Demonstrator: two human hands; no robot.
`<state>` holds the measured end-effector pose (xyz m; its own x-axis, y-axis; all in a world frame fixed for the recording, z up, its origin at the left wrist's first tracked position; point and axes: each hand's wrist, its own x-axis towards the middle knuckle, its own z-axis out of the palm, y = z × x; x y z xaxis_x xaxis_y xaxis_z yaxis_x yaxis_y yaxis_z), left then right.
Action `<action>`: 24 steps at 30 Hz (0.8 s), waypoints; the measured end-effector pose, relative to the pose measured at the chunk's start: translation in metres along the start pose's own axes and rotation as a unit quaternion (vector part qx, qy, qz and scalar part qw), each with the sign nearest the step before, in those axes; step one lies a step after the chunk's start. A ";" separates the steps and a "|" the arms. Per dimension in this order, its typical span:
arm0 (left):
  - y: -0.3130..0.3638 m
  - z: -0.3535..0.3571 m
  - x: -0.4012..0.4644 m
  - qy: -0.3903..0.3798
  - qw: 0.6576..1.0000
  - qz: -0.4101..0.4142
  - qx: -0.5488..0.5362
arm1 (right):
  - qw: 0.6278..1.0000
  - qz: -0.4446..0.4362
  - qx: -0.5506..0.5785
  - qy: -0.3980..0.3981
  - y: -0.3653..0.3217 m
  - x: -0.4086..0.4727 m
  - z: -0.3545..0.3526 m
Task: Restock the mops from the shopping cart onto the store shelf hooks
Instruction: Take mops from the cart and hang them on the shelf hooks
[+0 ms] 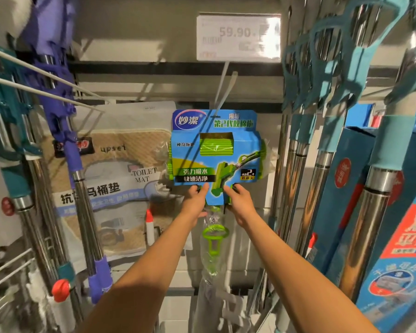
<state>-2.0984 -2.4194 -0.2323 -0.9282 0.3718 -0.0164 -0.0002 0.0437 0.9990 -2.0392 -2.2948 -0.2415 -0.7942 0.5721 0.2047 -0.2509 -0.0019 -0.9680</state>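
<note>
**Mop held up at the shelf hook**

The mop (215,150), its green sponge head boxed in a blue and green card sleeve, hangs in the middle of the display with the slot at the top of its card on the white shelf hook (222,92). Both arms reach up to it. The left hand (197,198) holds the lower left edge of the card, thumb up on the front and fingers curled behind; the right hand (238,198) grips the lower right edge the same way, fingers wrapped round the back. Below the hands the mop's green handle loop (214,236) hangs down in clear plastic wrap.

A price tag (238,37) reading 59.90 sits at the top of the hook. To the left hang purple-handled mops (65,131) and a packaged toilet mat (120,179); to the right, teal-handled mops (327,131) with steel poles, and blue boxes (404,236) beside them.
</note>
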 end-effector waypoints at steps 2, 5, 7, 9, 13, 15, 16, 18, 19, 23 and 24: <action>-0.002 0.003 0.005 -0.001 1.000 0.001 0.000 | 1.000 -0.007 -0.005 0.003 0.000 0.001 0.000; -0.006 0.004 0.014 0.003 1.000 0.001 0.012 | 1.000 -0.006 -0.012 0.013 -0.001 0.002 0.000; -0.007 0.005 0.023 0.005 1.000 -0.002 0.017 | 1.000 0.005 -0.004 0.017 -0.002 0.004 0.002; -0.005 0.005 0.027 0.006 1.000 0.000 0.015 | 0.999 0.019 -0.010 0.025 -0.003 0.008 0.003; 0.002 0.008 0.021 0.007 1.000 0.001 0.003 | 0.999 0.035 -0.010 0.024 -0.007 0.008 0.006; 0.003 0.010 0.014 0.002 1.000 0.010 0.001 | 0.998 0.044 -0.021 0.031 -0.007 0.009 0.005; 0.004 0.011 0.010 -0.001 1.000 0.010 -0.003 | 0.998 0.044 -0.023 0.033 -0.008 0.006 0.006; 0.004 0.010 0.006 0.001 1.000 0.014 -0.002 | 0.998 0.043 -0.020 0.037 -0.006 0.005 0.006; 0.005 0.009 0.003 -0.006 1.000 0.013 0.000 | 0.998 0.045 -0.021 0.038 -0.007 0.002 0.006; 0.016 0.003 -0.013 -0.024 1.000 -0.001 -0.007 | 0.997 0.052 -0.019 0.051 -0.011 -0.012 0.010; 0.019 0.001 -0.020 -0.031 0.999 -0.001 -0.017 | 0.997 0.051 -0.018 0.056 -0.014 -0.018 0.011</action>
<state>-2.0791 -2.4251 -0.2127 -0.9032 0.4287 -0.0200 -0.0161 0.0125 0.9998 -2.0276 -2.3141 -0.2297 -0.7476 0.6580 0.0899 -0.1506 -0.0361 -0.9879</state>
